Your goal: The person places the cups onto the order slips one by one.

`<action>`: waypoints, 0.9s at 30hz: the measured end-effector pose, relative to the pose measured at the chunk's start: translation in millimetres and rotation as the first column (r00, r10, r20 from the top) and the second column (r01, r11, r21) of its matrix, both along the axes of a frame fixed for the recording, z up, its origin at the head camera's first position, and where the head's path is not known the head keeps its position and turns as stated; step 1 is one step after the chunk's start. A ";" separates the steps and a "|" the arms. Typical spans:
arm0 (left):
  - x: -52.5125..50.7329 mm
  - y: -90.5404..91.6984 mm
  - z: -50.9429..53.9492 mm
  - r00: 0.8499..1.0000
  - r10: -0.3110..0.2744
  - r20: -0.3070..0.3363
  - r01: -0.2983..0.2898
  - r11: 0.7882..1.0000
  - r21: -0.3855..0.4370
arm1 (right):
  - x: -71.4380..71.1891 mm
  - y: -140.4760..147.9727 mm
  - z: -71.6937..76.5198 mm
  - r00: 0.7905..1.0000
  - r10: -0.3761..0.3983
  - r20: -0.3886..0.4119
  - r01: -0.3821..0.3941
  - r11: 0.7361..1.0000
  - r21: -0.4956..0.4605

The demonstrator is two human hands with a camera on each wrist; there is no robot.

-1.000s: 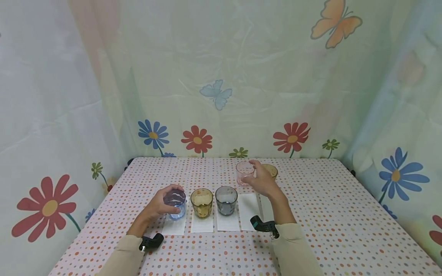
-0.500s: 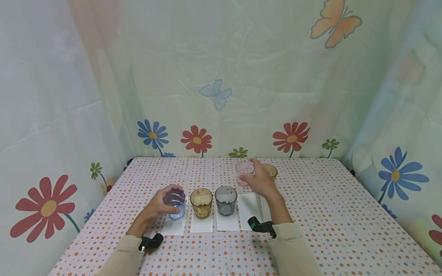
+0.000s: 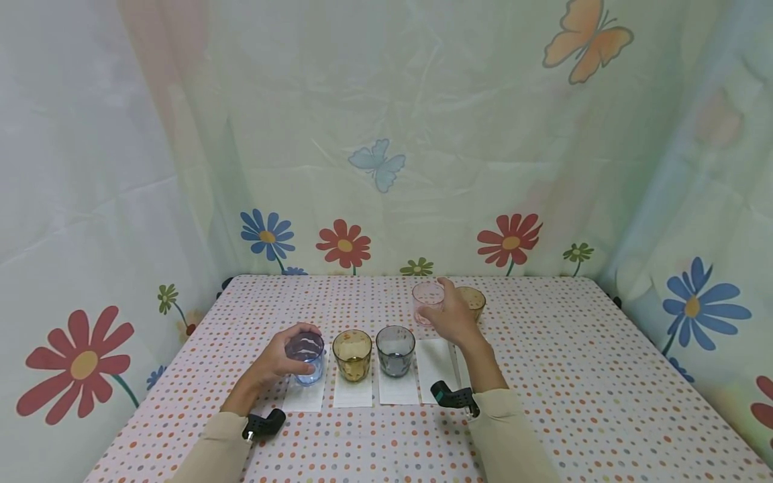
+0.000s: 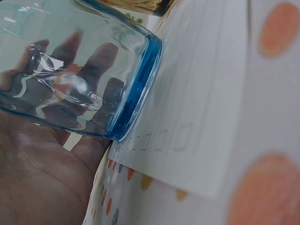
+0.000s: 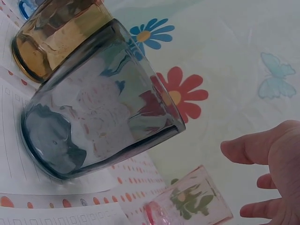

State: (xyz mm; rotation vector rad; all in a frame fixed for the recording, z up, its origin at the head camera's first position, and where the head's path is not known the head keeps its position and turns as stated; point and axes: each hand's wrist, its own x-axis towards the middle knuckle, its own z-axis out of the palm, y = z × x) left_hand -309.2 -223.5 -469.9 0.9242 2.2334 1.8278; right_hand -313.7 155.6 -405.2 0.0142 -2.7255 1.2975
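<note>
My left hand (image 3: 274, 359) curves round a blue glass (image 3: 306, 347) at the left end of a row, thumb in front and fingers behind. In the left wrist view those fingers show through the clear wall of the glass, which stands on a white paper strip (image 4: 201, 93). My right hand (image 3: 457, 315) is spread at the right side of a pink glass (image 3: 426, 300) farther back. The right wrist view shows a gap between thumb and fingers and the pink glass (image 5: 187, 201); nothing sits in the grasp.
An amber glass (image 3: 352, 355) and a grey glass (image 3: 395, 352) stand on paper strips between the hands. Behind the right hand is another amber glass (image 3: 474, 300), partly hidden. A bare paper strip (image 3: 435, 362) lies right of the grey glass.
My right hand and forearm have shifted slightly left, closer over the pink glass, uncovering more of the rear amber glass. The left hand and the glasses stay put.
</note>
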 end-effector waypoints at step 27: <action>2.2 1.4 2.9 0.999 0.031 0.020 -0.030 0.999 -0.029 | -6.1 -6.5 -14.2 0.999 -0.032 -0.007 0.032 0.999 -0.028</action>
